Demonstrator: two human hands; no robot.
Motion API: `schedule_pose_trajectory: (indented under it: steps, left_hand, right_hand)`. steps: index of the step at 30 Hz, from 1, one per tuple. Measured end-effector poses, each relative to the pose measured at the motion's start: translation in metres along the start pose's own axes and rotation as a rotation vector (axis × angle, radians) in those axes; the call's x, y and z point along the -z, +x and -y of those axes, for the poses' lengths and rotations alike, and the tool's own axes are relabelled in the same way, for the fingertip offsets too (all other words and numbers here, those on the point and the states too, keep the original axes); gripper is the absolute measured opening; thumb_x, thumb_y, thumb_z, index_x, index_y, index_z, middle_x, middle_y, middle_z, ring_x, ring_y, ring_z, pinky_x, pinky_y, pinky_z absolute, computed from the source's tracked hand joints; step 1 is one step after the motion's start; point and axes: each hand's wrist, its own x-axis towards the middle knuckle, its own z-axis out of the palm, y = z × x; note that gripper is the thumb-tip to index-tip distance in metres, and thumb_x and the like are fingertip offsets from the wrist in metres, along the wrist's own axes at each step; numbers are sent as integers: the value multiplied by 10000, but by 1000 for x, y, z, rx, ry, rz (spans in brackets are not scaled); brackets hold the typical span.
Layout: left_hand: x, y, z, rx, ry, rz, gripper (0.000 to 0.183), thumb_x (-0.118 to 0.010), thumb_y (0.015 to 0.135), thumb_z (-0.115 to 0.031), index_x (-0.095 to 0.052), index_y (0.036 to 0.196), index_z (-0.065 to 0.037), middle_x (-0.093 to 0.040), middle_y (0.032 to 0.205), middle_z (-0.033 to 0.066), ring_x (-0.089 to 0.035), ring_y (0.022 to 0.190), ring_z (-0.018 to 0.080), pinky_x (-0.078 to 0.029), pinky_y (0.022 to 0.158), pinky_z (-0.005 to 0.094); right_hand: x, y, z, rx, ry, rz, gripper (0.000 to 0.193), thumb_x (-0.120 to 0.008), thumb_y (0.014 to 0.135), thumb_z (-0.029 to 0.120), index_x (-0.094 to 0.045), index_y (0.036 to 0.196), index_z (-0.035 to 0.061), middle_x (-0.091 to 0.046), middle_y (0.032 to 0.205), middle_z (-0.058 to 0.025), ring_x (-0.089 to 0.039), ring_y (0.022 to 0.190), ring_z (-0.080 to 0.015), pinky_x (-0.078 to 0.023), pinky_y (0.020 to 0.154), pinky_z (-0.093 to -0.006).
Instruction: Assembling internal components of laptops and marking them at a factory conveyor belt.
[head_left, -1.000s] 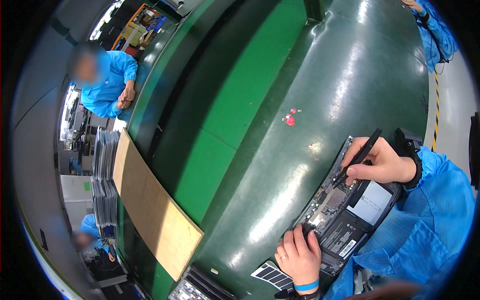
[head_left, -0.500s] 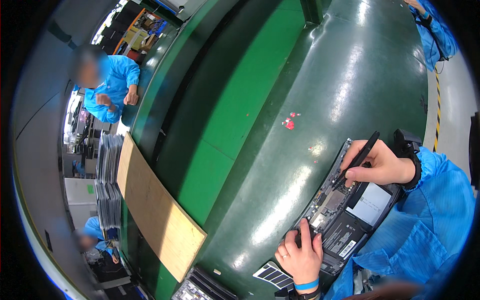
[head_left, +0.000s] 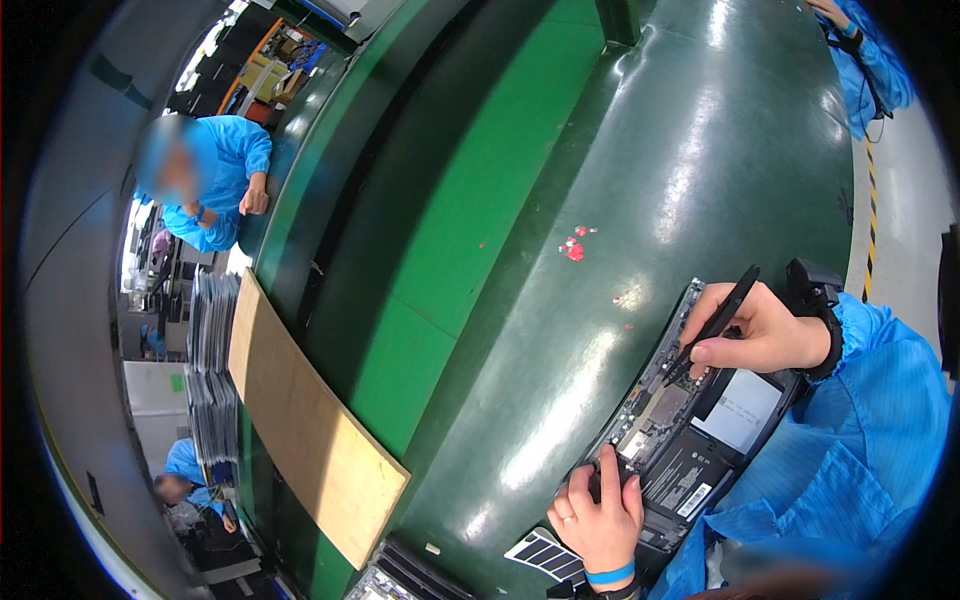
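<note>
Since a second ago, the left hand [head_left: 603,518] is straightening its index finger on the left end of an opened laptop base [head_left: 690,425], which is lying near right on the green table [head_left: 755,200]; that hand is resting half spread, gripping nothing visible. The right hand [head_left: 760,330] is pinching black tweezers [head_left: 720,316], points dipping to the circuit board [head_left: 655,406]. Should that wrist jerk, I'm fearing scratched traces or loosened parts. Fine print and a barcode label [head_left: 693,500] are marking the battery [head_left: 668,480]; fainter lettering, a white panel [head_left: 740,408].
</note>
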Motion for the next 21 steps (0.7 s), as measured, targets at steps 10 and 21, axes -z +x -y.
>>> schedule_pose_trajectory:
  steps: [10,21]
  left_hand:
    - [3,7,-3,50,25,43,345,-632,785,-349,-642,1106,-221,-490,959,24,-464,835,212,-376,718,357]
    - [2,6,-5,45,-9,54,351,-575,806,-297,-620,1127,-165,-468,963,70,-431,846,260,-354,777,401]
  right_hand:
    - [-2,5,5,-10,-10,18,157,-634,843,66,-566,950,-28,-621,816,-77,-658,719,-128,-516,573,-205]
    - [-2,2,2,17,12,13,168,-645,837,68,-573,958,-22,-624,819,-72,-650,722,-112,-500,564,-192]
